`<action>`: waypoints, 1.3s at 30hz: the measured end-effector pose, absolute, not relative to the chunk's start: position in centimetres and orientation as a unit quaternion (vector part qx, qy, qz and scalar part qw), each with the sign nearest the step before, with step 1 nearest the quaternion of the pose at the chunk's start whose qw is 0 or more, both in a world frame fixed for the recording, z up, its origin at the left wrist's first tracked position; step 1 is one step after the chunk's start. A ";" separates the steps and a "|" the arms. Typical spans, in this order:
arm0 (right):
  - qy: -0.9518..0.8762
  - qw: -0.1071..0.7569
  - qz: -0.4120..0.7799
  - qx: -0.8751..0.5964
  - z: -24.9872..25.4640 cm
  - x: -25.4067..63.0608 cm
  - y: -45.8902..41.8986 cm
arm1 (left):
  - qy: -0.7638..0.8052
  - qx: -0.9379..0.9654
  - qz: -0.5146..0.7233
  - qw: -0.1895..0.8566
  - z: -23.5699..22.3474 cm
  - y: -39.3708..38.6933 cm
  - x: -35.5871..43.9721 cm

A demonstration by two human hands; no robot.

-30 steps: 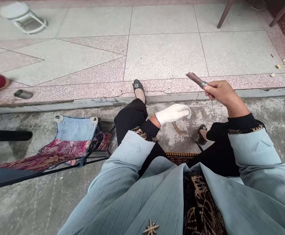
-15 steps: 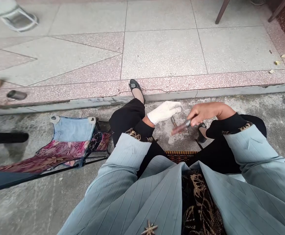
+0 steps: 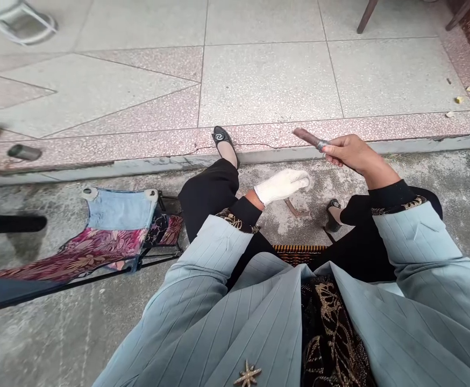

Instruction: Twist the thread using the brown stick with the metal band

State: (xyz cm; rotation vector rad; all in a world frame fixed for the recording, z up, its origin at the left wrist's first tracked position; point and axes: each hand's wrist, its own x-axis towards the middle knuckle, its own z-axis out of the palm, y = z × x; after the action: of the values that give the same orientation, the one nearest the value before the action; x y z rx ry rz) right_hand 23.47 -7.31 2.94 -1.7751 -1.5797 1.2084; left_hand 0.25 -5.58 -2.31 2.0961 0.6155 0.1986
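Note:
My right hand (image 3: 350, 152) is raised above my right knee, closed round the handle of a dark brown tool (image 3: 308, 138) with a metal ring, its end pointing up and left. My left hand (image 3: 282, 185) wears a white glove and rests low between my knees, fingers curled onto something small that I cannot make out. Just under the glove a thin rusty metal piece (image 3: 293, 207) lies on the concrete. I sit with my legs apart, in black trousers and black flat shoes (image 3: 220, 138).
A folding stool with a patchwork cloth seat (image 3: 109, 228) stands at my left. A raised kerb (image 3: 138, 166) borders the tiled floor ahead. A small dark cylinder (image 3: 24, 152) lies at the far left, a white stool (image 3: 15, 19) at top left, and chair legs (image 3: 367, 16) at top right.
My right hand swung down with the tool to the spot beside the gloved hand, then rose again to the right. The gloved left hand stayed low between my knees.

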 end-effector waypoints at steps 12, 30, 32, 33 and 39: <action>-0.712 -0.190 0.212 -0.641 1.5 21.0 -6.8 | 0.257 0.896 0.031 0.360 -3.3 -5.1 -0.1; -0.579 0.341 0.470 -0.572 6.8 24.7 -8.3 | 0.246 0.761 0.140 0.584 -2.6 -5.3 -0.1; -0.553 0.380 0.434 -0.601 6.6 24.9 -7.8 | 0.238 0.781 0.117 0.566 -2.3 -5.5 0.1; -0.551 0.373 0.427 -0.612 6.3 24.9 -7.6 | 0.234 0.792 0.107 0.554 -2.1 -5.6 0.1; -0.620 0.156 0.269 -0.721 3.1 24.4 -6.2 | 0.233 0.842 0.064 0.483 -0.9 -6.1 -0.1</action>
State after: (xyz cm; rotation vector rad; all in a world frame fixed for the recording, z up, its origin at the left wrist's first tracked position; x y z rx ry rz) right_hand 24.40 -6.17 3.12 -2.0632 -1.7736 0.7704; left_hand -0.09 -6.09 -0.87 2.0514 0.5684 0.1566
